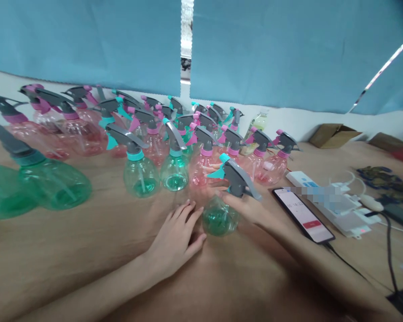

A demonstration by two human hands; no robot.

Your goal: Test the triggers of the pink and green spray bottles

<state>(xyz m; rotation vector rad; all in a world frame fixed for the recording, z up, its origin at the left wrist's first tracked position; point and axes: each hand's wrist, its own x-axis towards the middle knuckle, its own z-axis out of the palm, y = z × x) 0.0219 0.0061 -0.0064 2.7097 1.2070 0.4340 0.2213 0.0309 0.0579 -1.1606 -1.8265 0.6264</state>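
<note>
A green spray bottle [220, 217] with a grey and teal trigger head stands upright on the wooden table [121, 241], in front of several others. Around its neck, just under the trigger head, my right hand [243, 205] is wrapped, its fingers partly hidden behind the head. My left hand [174, 235] lies at the bottle's left side with fingers spread, holding nothing. Behind them stand two green bottles, one on the left [141, 176] and one nearer the middle [174, 172], and a pink bottle [201, 167].
Several pink and green spray bottles [87, 134] fill the back and left. At right lie a lit phone [304, 214], a white power strip [336, 205] with cables, and dark blue-yellow items [383, 179]. An open cardboard box [332, 135] sits by the wall, below blue cloth.
</note>
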